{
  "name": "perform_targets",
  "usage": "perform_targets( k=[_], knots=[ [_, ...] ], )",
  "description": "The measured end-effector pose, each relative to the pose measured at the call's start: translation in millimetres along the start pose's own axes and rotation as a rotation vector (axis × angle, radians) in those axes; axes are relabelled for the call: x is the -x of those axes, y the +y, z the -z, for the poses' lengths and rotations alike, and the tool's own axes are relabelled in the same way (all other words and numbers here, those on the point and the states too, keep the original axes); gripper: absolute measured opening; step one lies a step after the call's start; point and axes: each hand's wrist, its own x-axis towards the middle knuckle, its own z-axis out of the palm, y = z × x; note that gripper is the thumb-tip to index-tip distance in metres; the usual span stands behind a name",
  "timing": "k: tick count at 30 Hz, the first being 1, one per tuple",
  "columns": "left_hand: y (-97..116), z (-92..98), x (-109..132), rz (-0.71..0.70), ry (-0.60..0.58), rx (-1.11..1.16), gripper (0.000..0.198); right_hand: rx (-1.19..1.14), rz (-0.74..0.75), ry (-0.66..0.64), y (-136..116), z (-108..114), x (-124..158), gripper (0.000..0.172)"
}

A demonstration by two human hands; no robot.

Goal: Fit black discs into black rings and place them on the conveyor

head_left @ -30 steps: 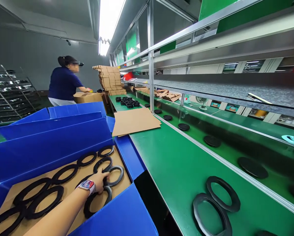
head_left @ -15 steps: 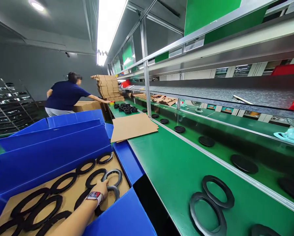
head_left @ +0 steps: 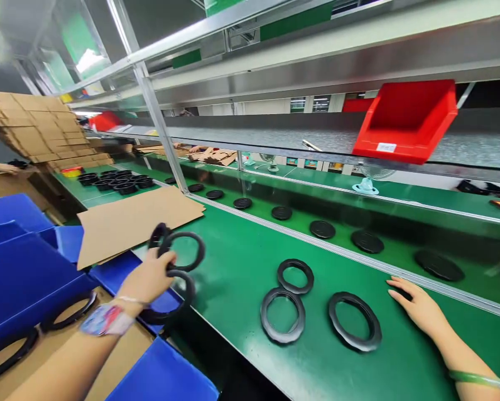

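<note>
My left hand [head_left: 152, 275], wearing a watch, is closed around several black rings [head_left: 201, 252], lifted over the near edge of the green work surface [head_left: 233, 301] beside the blue box [head_left: 28, 273]. More black rings lie on cardboard inside that box, partly cut off by the frame. Three loose rings rest on the green surface: a rear one [head_left: 310, 277], one touching it in front [head_left: 283, 337] and a separate one [head_left: 334, 320] to the right. Beyond that last ring, my right hand [head_left: 417, 306] lies on the surface, fingers extended, holding nothing.
A cardboard sheet [head_left: 137, 217] lies at left, with black round parts [head_left: 125, 186] behind it. Black discs [head_left: 282, 213] line the green strip beyond the metal rail. A red bin [head_left: 408, 122] sits on the shelf above. Stacked cardboard [head_left: 37, 128] and another person's hand [head_left: 8, 167] are far left.
The view has swung right. My left hand has risen out of the blue box with several rings and moved toward the green surface. My right hand has come into view.
</note>
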Motion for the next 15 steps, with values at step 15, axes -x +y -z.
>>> perform_targets(
  k=[15],
  knots=[
    [222,-49.7,-1,-0.741,-0.229,0.223,0.092,0.039,0.026,-0.018,20,9,4,0.056]
  ],
)
